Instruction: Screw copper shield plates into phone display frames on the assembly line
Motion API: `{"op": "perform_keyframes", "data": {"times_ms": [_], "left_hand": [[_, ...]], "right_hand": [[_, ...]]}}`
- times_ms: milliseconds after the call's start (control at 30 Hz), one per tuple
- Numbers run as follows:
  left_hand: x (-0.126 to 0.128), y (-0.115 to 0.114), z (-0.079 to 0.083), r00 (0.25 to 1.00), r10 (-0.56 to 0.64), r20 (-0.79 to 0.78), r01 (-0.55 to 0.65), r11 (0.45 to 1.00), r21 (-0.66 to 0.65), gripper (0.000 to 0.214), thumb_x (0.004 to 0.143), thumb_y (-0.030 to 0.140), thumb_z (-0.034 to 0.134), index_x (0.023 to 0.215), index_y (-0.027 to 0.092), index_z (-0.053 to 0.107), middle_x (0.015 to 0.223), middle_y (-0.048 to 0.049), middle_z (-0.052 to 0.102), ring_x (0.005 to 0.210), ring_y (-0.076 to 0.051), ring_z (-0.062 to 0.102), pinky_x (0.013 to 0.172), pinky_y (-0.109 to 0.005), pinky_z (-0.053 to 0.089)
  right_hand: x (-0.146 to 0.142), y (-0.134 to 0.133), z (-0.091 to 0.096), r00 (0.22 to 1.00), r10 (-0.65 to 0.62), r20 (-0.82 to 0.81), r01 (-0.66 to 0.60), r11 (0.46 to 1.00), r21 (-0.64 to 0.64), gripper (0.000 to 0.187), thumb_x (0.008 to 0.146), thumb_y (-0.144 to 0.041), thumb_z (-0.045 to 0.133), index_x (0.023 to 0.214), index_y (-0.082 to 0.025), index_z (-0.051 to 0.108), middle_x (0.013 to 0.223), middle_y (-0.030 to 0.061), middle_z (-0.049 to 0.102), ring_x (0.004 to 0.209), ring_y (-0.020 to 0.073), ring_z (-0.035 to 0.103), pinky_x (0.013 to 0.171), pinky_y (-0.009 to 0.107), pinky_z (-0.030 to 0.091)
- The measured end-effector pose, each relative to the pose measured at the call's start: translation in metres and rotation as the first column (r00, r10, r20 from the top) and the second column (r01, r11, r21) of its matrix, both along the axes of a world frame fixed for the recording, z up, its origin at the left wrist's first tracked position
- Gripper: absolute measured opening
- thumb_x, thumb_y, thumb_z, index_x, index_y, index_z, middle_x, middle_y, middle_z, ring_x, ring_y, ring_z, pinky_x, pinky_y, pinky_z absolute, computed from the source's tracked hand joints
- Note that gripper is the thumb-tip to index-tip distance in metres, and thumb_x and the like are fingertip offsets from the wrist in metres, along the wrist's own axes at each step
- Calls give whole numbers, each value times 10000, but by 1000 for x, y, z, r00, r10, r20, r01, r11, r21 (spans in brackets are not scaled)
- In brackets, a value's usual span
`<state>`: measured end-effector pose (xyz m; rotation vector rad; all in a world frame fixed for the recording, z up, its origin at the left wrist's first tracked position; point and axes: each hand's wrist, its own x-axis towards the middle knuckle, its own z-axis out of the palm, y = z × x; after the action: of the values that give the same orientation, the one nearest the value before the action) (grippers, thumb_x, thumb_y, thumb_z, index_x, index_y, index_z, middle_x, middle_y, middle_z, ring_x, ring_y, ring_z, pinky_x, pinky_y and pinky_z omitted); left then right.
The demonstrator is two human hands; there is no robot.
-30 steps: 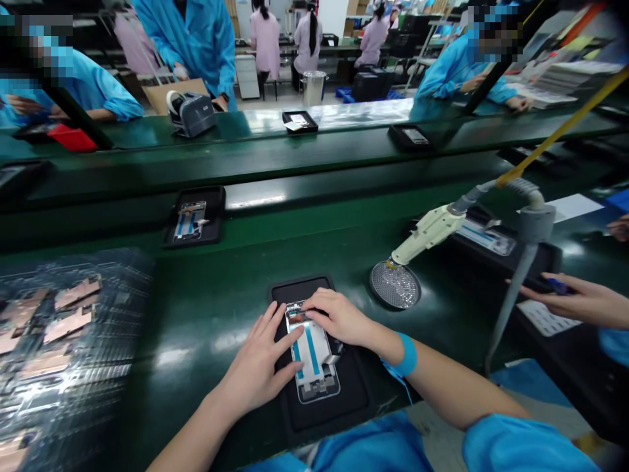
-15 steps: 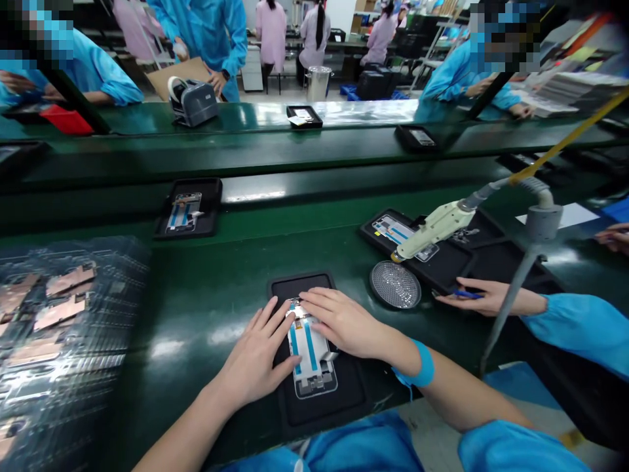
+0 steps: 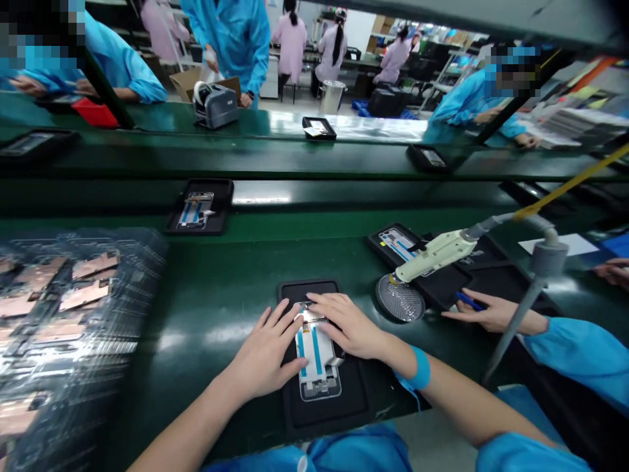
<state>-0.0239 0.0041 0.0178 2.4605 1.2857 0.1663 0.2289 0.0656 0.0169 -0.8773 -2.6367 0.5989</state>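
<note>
A phone housing [image 3: 320, 388] with blue strips lies in a black tray [image 3: 344, 410] in front of me. My left hand [image 3: 268, 354] rests along its left side, fingers stretched out, the fingertips on the upper end and the thumb by the left edge. From the right, my right hand [image 3: 350, 326] lies over the upper end, its fingers extended and touching the housing near the left fingertips. Both hands are open, and they cover part of the housing's top. A blue band [image 3: 421, 367] circles my right wrist.
Clear plastic trays with copper-coloured parts [image 3: 88, 295] stand at left. A round metal dish [image 3: 400, 300] sits at right beneath an electric screwdriver [image 3: 435, 255]. A co-worker's hand [image 3: 491, 313] holds a blue tool nearby. Another black tray [image 3: 228, 203] lies farther back.
The camera view has shifted, so the scene appears slightly further right. Both hands stay on the upper end of the phone housing with little visible change.
</note>
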Motion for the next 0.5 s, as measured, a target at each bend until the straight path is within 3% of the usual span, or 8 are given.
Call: {"op": "perform_keyframes", "data": {"times_ms": [167,500], "left_hand": [[-3,1,0,999,8,43,-5,998,-55,714,967,549,551,1562,206,355,1677,-78,260,1570,-346,150,1230,-617,273],[-2,1,1,991,8,136,0,998,-60,706,941,480,616,1547,217,369,1660,-92,315,1567,-342,171,1227,-615,280]], "right_hand": [[-9,8,-4,999,7,-53,-6,1000,23,297,1046,-268,442,1293,-199,593,1445,102,579,1214,267,529,978,473,466],[-4,8,-3,997,79,-11,-78,991,111,305,1034,-250,450,1287,-212,617,1362,100,644,1190,270,560,970,470,503]]}}
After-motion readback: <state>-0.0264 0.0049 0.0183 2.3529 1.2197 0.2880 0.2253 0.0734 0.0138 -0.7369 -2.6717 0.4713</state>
